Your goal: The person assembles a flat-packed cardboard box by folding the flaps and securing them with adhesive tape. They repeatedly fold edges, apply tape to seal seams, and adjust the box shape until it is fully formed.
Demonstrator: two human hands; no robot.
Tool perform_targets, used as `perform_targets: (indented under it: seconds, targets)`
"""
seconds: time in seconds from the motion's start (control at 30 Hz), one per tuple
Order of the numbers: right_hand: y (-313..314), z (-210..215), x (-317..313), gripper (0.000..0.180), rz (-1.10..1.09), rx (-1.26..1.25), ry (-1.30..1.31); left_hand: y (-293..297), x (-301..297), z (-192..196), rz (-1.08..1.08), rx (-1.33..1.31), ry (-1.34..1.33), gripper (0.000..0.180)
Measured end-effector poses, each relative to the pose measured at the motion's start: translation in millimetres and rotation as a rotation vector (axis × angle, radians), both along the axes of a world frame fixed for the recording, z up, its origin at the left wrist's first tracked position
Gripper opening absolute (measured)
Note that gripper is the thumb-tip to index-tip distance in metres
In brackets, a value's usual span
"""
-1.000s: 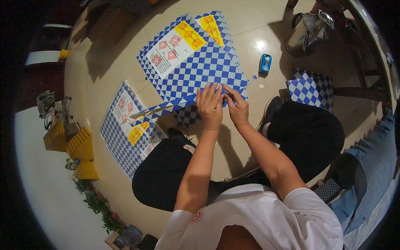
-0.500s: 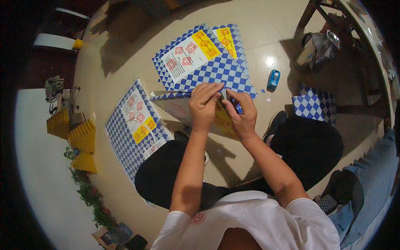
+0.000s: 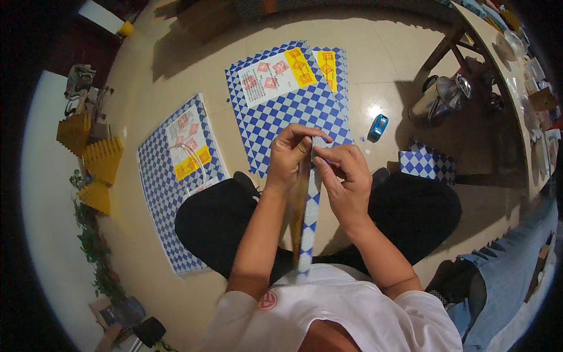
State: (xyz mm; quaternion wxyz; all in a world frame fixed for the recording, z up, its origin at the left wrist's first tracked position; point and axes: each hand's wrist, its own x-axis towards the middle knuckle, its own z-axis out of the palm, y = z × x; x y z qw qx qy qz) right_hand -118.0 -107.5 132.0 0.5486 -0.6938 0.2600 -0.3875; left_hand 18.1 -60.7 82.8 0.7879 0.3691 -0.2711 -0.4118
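Upright between my hands is a checkered blue-and-white bag [image 3: 308, 229], seen nearly edge-on, with its lower end near my shirt. My left hand [image 3: 287, 155] pinches its top end from the left. My right hand [image 3: 347, 179] has its thumb and forefinger closed on the same end from the right. The exact fold under my fingertips is hidden. Beyond my hands lie flat checkered bags [image 3: 287, 108] with white and yellow panels, overlapping on the floor. To the left rests another such bag [image 3: 158, 202] with a white cord handle [image 3: 196, 159] on it.
A small blue tape dispenser [image 3: 378, 127] stands on the tiled floor to the right, with small scraps beside it. A folded checkered piece [image 3: 427, 164] lies by my right knee. A metal kettle [image 3: 440, 97] is near a wooden table [image 3: 510, 76]. Plants [image 3: 97, 252] line the left wall.
The held bag has turned from lying across to the left to standing edge-on, pointing toward me. Both hands remain on its end. My view has shifted slightly.
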Motion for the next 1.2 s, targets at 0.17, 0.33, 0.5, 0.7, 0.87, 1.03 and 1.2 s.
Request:
perform_targets:
  seconds: [0.17, 0.33, 0.5, 0.7, 0.87, 1.03, 1.2]
  targets:
    - [7, -28, -8, 0.019, 0.035, 0.163, -0.038, 13, -27, -13, 0.146, 0.052, -0.028, 0.016]
    - [8, -12, 6, 0.031, 0.026, 0.476, -0.144, 16, -23, -16, 0.199, 0.024, -0.040, 0.010]
    - [-5, -19, 15, 0.033, 0.200, 0.480, -0.026, 22, -19, -15, 0.255, 0.021, 0.031, 0.011]
    - [-13, -23, 25, 0.030, 0.253, 0.551, -0.011, 24, -11, -16, 0.299, 0.048, 0.022, 0.006]
    - [-13, -33, 31, 0.025, 0.318, 0.585, -0.044, 29, 1, -26, 0.372, 0.202, -0.041, 0.004]
    - [-10, -42, 43, 0.019, 0.298, 0.392, 0.012, 32, 1, -14, 0.456, 0.279, -0.225, 0.010]
    - [-39, -72, 55, 0.022, 0.434, 0.768, 0.016, 44, 17, -45, 0.501, 0.477, -0.321, 0.006]
